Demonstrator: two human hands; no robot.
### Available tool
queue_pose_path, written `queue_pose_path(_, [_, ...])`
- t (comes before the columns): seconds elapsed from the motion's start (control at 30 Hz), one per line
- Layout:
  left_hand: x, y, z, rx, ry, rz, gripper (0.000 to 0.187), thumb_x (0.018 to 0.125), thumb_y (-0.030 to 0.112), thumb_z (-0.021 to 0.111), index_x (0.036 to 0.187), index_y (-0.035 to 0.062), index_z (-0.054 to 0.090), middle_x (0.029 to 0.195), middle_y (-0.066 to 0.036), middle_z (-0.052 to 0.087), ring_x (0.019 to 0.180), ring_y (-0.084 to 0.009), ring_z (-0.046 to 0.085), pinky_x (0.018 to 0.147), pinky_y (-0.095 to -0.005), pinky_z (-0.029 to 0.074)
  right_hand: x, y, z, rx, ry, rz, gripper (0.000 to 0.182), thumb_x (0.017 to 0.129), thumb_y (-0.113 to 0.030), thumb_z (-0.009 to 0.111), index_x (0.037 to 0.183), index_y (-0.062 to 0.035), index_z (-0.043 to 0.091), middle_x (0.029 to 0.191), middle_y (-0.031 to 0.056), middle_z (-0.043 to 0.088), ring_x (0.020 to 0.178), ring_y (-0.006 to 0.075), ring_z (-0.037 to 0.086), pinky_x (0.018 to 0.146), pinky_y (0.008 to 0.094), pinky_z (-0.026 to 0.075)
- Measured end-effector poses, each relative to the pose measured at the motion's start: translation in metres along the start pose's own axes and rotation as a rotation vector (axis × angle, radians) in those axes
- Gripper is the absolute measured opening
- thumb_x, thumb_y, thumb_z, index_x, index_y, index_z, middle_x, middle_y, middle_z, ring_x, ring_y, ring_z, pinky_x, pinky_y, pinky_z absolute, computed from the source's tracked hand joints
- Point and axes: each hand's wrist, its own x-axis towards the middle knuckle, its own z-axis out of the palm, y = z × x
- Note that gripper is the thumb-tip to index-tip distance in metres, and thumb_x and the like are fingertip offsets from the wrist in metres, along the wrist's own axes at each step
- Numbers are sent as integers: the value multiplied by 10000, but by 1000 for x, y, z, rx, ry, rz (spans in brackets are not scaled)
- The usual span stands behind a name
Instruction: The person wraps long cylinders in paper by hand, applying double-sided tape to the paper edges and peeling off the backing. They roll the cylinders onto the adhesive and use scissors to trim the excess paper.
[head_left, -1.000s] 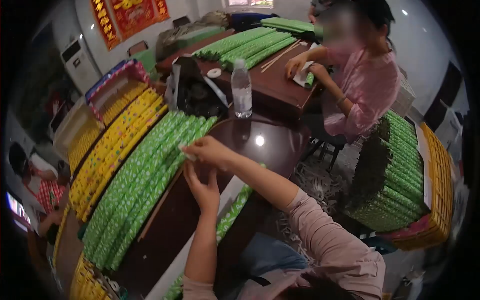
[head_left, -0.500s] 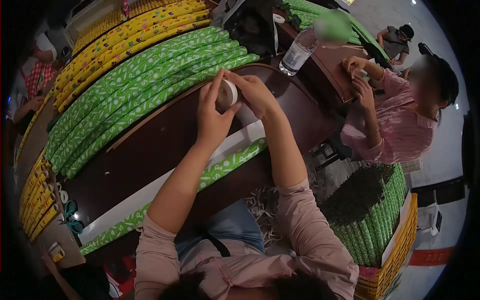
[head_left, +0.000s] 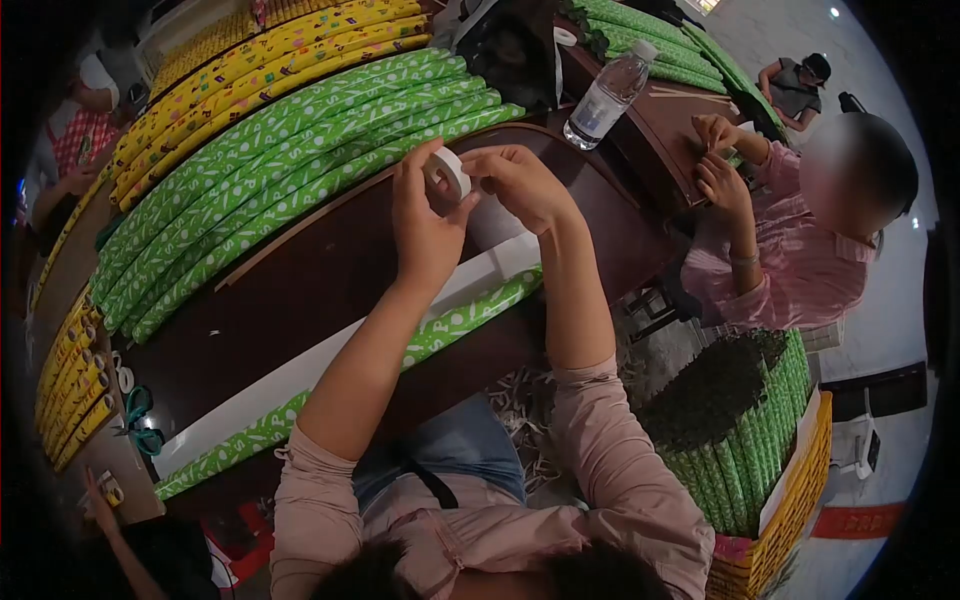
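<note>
My left hand (head_left: 428, 222) is closed round a roll of white tape (head_left: 459, 176), its fingers and thumb on either side of the ring. At the roll's right edge is my right hand (head_left: 528, 188), thumb and fingertips pinched against the tape. Whether a loose tape end sits between those fingertips is too small to see. Below my forearms, a partly rolled sheet of green printed wrapping paper (head_left: 470, 314), white on its inner side, lies across the dark table (head_left: 300, 300).
Green paper rolls (head_left: 300, 140) and yellow rolls (head_left: 290, 60) lie along the far side. A water bottle (head_left: 607, 100) stands at the back right. Scissors (head_left: 140, 420) lie at left. A co-worker (head_left: 770, 240) sits at right, near a yellow basket (head_left: 790, 500) of green rolls.
The tape roll has turned in my left hand, so its hole and rim now show differently. My right hand's fingers have shifted from over the top to the roll's right edge.
</note>
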Motion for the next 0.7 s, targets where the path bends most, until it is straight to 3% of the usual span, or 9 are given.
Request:
queue_pose_path(0.1, [0,3,-1,10,5,5,702,680,-68,775,1296,111,490,1203,-98,538,1052,-271,562,869,-355,491,-6,-6,4,-104,52,17,227,861,-165,613,988,-6,712,772,-19,643,623,28,504,572,181,381])
queue_pose_path(0.17, [0,6,-3,59,-25,19,682,753,-83,753,1341,104,462,1165,-73,524,962,-155,588,825,-294,515,-6,-5,5,-65,40,-15,209,855,-199,632,954,-40,725,717,-53,607,580,7,441,530,174,312])
queue_pose_path(0.37, [0,11,-2,102,-6,34,677,736,-92,758,1325,105,490,1082,-49,512,885,-140,561,803,-275,505,-5,-2,7,-66,79,-24,215,866,-221,631,942,-41,721,723,-51,603,592,3,437,534,172,314])
queue_pose_path(0.4, [0,11,-2,103,-6,32,677,736,-92,758,1325,105,490,1082,-49,512,885,-140,561,803,-275,505,-6,-3,7,-65,79,-22,215,866,-221,631,942,-41,721,723,-51,603,592,3,437,534,172,314])
queue_pose_path(0.47, [0,11,-1,49,13,-29,696,658,-81,778,1274,110,515,1168,-92,537,1021,-260,566,870,-354,486,-7,-5,8,-84,49,-43,242,891,-210,591,972,-13,707,804,0,656,675,44,535,599,181,384])
queue_pose_path(0.5, [0,11,-1,48,12,-29,696,658,-81,778,1274,110,515,1168,-92,537,1021,-260,566,870,-354,486,-4,1,5,-85,51,-43,242,891,-210,591,972,-13,707,804,0,656,675,44,535,599,181,384])
queue_pose_path(0.57, [0,10,-1,44,27,-23,705,652,-90,776,1274,114,515,1186,-99,530,1067,-275,560,897,-360,482,7,16,-4,77,-23,-36,266,905,-175,548,1007,28,685,929,71,694,823,116,623,704,213,446])
queue_pose_path(0.7, [0,15,-3,94,37,27,708,652,-94,776,1275,118,516,1209,-104,519,1085,-280,556,909,-364,484,3,11,-3,138,-52,12,226,891,-154,602,1008,24,679,954,67,656,864,110,574,762,258,454])
